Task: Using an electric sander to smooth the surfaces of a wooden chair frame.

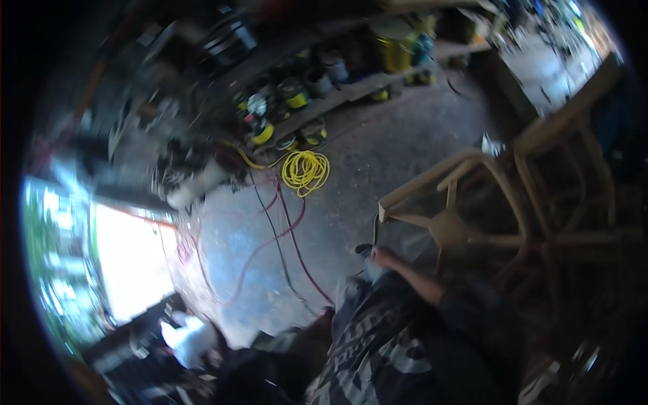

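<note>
The right hand [382,257] had its blurred fingers curled around a small black object [364,249], which was above the grey concrete floor [351,209], near a pale wooden chair frame [448,227]. The left hand [327,318] was dim near a dark red hose [291,226]; whether its fingers were wide or narrow could not be told. A coiled bright yellow hose [306,171] lay farther off.

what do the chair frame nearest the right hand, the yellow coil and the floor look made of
Chair frame: probably unpainted wood, dull, given its even tan colour and thick shaped bars.
Yellow coil: likely plastic or rubber, from its bendy loops; blur hides which.
Floor: seemingly concrete, grey and patchy.
</note>
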Demonstrator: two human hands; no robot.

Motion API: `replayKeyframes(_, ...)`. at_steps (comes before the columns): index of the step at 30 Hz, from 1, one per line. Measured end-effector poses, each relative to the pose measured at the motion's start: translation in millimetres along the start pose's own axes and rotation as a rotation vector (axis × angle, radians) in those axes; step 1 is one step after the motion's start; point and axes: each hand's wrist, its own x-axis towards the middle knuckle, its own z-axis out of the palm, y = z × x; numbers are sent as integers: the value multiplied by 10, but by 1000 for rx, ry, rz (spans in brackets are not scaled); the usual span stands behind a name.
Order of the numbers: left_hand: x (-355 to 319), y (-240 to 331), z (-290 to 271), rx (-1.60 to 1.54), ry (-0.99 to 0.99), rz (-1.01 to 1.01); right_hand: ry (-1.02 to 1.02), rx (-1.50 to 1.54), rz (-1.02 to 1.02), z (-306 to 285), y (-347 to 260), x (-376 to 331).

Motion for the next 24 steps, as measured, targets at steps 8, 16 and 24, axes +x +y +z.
replayKeyframes(8, 2954, 1976, -410, 106, -192, 189, 292, 926, -159, -1977, -645, 1428)
replayKeyframes(16, 5922, 4527, 398, 430, -973, 594, 1114, 1210, 785, -2145, 306, 2082)
replayKeyframes(24, 7103, 7002, 2268, 604, -1240, 766, 651, 888, 904, -2235, 719, 1917)
